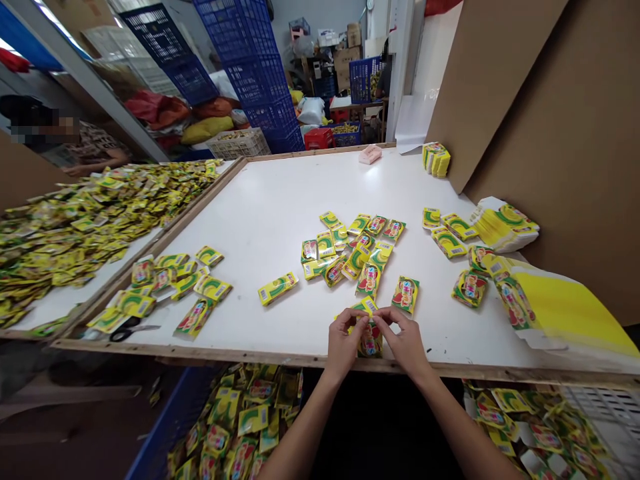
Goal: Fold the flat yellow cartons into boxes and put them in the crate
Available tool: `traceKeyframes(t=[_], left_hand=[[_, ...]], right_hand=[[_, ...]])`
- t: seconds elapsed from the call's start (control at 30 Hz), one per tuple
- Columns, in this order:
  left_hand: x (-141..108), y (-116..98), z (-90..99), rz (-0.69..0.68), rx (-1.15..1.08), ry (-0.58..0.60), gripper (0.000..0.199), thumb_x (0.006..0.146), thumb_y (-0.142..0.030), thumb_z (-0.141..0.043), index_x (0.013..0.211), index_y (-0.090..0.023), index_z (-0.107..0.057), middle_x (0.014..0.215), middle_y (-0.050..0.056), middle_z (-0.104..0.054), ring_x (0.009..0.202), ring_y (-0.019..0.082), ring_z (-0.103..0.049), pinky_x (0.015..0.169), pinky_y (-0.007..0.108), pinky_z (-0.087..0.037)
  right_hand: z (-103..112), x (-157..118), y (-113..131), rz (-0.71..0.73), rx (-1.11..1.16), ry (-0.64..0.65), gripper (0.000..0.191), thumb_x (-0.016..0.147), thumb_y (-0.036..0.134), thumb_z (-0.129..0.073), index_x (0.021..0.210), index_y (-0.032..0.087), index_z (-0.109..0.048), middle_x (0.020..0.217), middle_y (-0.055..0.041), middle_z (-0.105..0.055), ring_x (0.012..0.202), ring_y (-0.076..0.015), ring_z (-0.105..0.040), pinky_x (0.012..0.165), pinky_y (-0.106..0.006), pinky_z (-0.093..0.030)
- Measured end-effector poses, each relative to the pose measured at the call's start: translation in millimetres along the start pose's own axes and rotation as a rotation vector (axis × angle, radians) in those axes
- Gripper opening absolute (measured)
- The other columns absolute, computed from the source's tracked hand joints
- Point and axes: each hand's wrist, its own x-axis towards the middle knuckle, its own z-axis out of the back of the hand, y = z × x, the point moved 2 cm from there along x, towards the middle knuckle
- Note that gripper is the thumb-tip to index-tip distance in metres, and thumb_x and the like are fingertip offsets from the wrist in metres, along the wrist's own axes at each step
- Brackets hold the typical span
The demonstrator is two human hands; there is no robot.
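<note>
My left hand (346,337) and my right hand (404,339) meet at the table's front edge, fingertips pinched together at the top of a small yellow carton (366,305). The fingers partly cover it. Just under them lies a green and yellow carton with a red, lettered front (371,341). Another such carton (405,294) rests beyond my right hand. Farther up, a loose cluster of small yellow cartons (356,260) spreads over the white table (260,220). A single yellow carton (278,289) lies to the left of my hands.
Black scissors (131,331) lie at the left corner near a pile of cartons (165,280). Flattened yellow cartons (570,310) fan out at right. Crates of packets (250,420) stand below the edge. Beyond the wooden rim, a person (95,143) sits by heaped packets (100,213).
</note>
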Motion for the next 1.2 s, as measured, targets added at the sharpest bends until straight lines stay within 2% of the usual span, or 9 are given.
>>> traceKeyframes(t=[0.23,0.47,0.6,0.67,0.73,0.8,0.97,1.1,1.2], left_hand=[[-2,1,11.9,-0.038,0.027,0.056,0.015,0.074,-0.031,-0.069,0.081,-0.019,-0.075,0.088,0.008,-0.071,0.087,0.021,-0.065,0.081,0.033,-0.052],[-8,-8,12.5,-0.087,0.127,-0.010,0.014,0.079,-0.030,-0.064,0.081,-0.019,-0.072,0.085,0.007,-0.069,0.086,0.021,-0.064,0.079,0.034,-0.051],[-34,-42,89.2,-0.101,0.347,-0.156,0.021,0.085,-0.035,-0.053,0.083,-0.019,-0.067,0.082,0.006,-0.066,0.079,0.020,-0.061,0.073,0.031,-0.050],[-45,-56,139.8,-0.055,0.560,-0.094,0.023,0.085,-0.038,-0.052,0.085,-0.020,-0.066,0.083,0.006,-0.065,0.081,0.021,-0.061,0.075,0.032,-0.050],[-47,-62,181.1,-0.054,0.772,-0.122,0.025,0.082,-0.041,-0.056,0.094,-0.021,-0.065,0.093,0.007,-0.065,0.089,0.024,-0.061,0.083,0.037,-0.048],[-34,-54,202.0,-0.081,0.896,-0.154,0.036,0.080,-0.043,-0.057,0.108,-0.022,-0.060,0.108,0.009,-0.063,0.102,0.026,-0.058,0.091,0.042,-0.045],[50,-8,191.1,-0.079,1.051,-0.156,0.067,0.066,-0.039,-0.072,0.123,-0.017,-0.044,0.133,0.016,-0.049,0.127,0.033,-0.042,0.102,0.046,-0.035],[96,2,178.7,0.048,1.125,-0.124,0.047,0.068,-0.033,-0.070,0.108,-0.018,-0.049,0.107,0.012,-0.064,0.101,0.030,-0.059,0.088,0.040,-0.041],[88,-7,167.0,0.036,0.939,-0.164,0.027,0.080,-0.038,-0.057,0.099,-0.020,-0.052,0.083,0.004,-0.065,0.074,0.022,-0.061,0.069,0.030,-0.044]], right_hand=[[2,-6,-10,0.090,0.024,0.024,0.021,0.087,0.039,-0.056,0.089,0.023,-0.070,0.091,-0.0062,-0.070,0.085,-0.0216,-0.062,0.076,-0.036,-0.051],[0,-11,-6,0.090,0.032,0.021,0.023,0.090,0.039,-0.052,0.093,0.022,-0.068,0.094,-0.0071,-0.069,0.088,-0.0219,-0.062,0.078,-0.036,-0.050],[8,-19,-15,-0.002,0.025,-0.085,0.030,0.089,0.042,-0.053,0.105,0.020,-0.065,0.100,-0.0082,-0.069,0.085,-0.0210,-0.062,0.079,-0.035,-0.050],[11,-21,-20,-0.047,0.032,-0.114,0.030,0.089,0.043,-0.053,0.102,0.019,-0.065,0.101,-0.0088,-0.068,0.085,-0.0215,-0.062,0.079,-0.035,-0.050],[10,-20,-22,-0.079,0.032,-0.101,0.030,0.088,0.044,-0.053,0.099,0.020,-0.066,0.100,-0.0086,-0.069,0.083,-0.0216,-0.063,0.077,-0.034,-0.050],[5,-17,-21,-0.095,0.023,-0.059,0.030,0.088,0.045,-0.053,0.098,0.020,-0.066,0.098,-0.0081,-0.069,0.082,-0.0213,-0.062,0.073,-0.032,-0.050],[-10,-14,-14,-0.062,0.025,0.019,0.030,0.088,0.045,-0.052,0.095,0.020,-0.066,0.094,-0.0081,-0.070,0.082,-0.0225,-0.062,0.071,-0.031,-0.050],[-8,-17,-15,-0.065,0.020,-0.006,0.030,0.089,0.044,-0.051,0.096,0.019,-0.066,0.091,-0.0078,-0.069,0.079,-0.0216,-0.062,0.071,-0.032,-0.049],[-6,-17,-17,-0.055,0.020,-0.060,0.029,0.089,0.043,-0.051,0.096,0.019,-0.066,0.089,-0.0074,-0.069,0.077,-0.0209,-0.062,0.072,-0.032,-0.050]])
